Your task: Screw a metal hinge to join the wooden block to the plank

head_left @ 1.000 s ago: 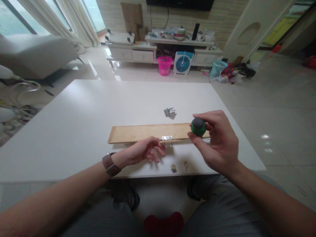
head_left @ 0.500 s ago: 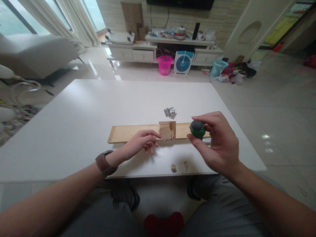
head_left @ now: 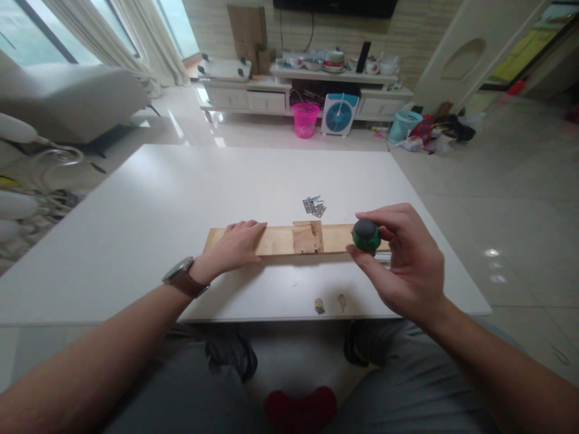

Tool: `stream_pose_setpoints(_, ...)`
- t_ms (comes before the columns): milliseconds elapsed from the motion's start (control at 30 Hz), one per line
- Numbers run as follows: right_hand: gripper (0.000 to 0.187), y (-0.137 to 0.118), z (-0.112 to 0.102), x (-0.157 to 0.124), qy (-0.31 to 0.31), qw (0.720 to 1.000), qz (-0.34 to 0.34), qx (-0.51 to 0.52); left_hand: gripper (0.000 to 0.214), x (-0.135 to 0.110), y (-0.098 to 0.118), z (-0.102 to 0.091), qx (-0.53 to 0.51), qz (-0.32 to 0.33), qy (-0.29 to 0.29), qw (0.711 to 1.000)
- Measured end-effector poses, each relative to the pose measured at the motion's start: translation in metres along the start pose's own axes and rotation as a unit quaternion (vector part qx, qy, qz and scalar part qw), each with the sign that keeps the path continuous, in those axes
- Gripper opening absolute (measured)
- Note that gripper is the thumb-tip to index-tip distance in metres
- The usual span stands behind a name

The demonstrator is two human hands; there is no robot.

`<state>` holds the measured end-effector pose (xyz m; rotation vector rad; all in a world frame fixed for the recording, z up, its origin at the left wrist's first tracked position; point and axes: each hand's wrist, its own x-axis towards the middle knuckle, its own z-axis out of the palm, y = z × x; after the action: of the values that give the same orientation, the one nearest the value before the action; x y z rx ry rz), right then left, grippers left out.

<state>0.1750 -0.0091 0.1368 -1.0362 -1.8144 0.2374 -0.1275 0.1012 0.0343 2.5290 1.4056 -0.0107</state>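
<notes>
A long wooden plank point(head_left: 280, 239) lies across the white table point(head_left: 190, 193). A small wooden flap point(head_left: 307, 236) rests folded on top of the plank near its middle. My left hand point(head_left: 235, 245) lies flat on the plank's left part, fingers stretched out, pressing it down. My right hand point(head_left: 402, 259) is closed round a screwdriver with a green handle and grey cap point(head_left: 365, 235), held over the plank's right end. The screwdriver's shaft is hidden behind the handle. A small pile of metal hinges and screws point(head_left: 313, 205) sits just beyond the plank.
Two small stickers point(head_left: 319, 305) mark the table's near edge. Beyond the table stand a pink basket point(head_left: 304, 119), a blue fan point(head_left: 339, 114), a teal basket point(head_left: 401, 125) and a low white cabinet point(head_left: 271, 96). A grey sofa point(head_left: 72, 102) is at the left.
The small hinged flap was swung up from the plank's near edge and folded onto its top. My left hand then slid left and flattened on the plank. My right hand barely moved.
</notes>
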Motion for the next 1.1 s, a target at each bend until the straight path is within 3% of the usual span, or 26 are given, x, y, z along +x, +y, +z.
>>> stream_pose_setpoints(167, 0.039, -0.004, -0.006, -0.003, 0.001, 1.000, 0.000, -0.003, 0.066, 0.011, -0.006, -0.004, -0.022, 0.053, -0.008, 0.998)
stream_pose_setpoints(700, 0.042, -0.015, -0.029, -0.018, -0.050, 0.998, -0.028, -0.028, 0.076, 0.015, -0.013, -0.006, -0.093, 0.065, -0.007, 0.994)
stream_pose_setpoints(1100, 0.034, -0.010, -0.019, -0.007, -0.049, 0.998, -0.022, -0.028, 0.071, 0.014, -0.001, -0.013, -0.061, 0.022, 0.004, 0.998)
